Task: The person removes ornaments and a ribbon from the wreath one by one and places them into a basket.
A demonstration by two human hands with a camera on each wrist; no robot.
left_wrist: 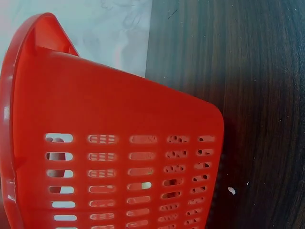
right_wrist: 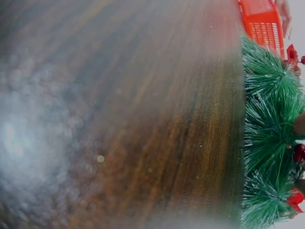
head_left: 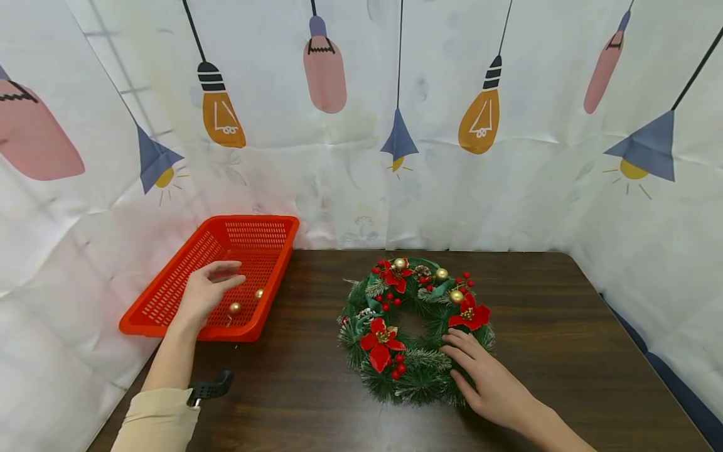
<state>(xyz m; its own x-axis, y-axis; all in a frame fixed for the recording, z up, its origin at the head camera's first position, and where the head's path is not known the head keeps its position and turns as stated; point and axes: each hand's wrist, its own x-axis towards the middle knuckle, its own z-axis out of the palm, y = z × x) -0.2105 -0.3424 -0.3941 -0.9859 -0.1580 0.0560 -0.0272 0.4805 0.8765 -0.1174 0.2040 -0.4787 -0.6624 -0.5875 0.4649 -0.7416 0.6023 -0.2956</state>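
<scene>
A green Christmas wreath (head_left: 420,375) lies on the dark wooden table, with red poinsettias, red berries, pinecones and three gold balls (head_left: 442,274) showing on it. At the wreath's lower right, my right hand (head_left: 488,383) rests with its fingers spread over the greenery. My left hand (head_left: 209,292) is above the red plastic basket (head_left: 275,276), fingers loosely bent, with nothing visible between them. Inside the basket, near its right wall, are two gold ball ornaments (head_left: 235,308). In the left wrist view, the basket's slotted wall (left_wrist: 109,114) hides most of that hand.
A white curtain (head_left: 361,188) printed with lamps and bulbs hangs behind the table and along its sides. The basket stands at the table's back left. A black wrist strap mount (head_left: 211,386) is on my left sleeve.
</scene>
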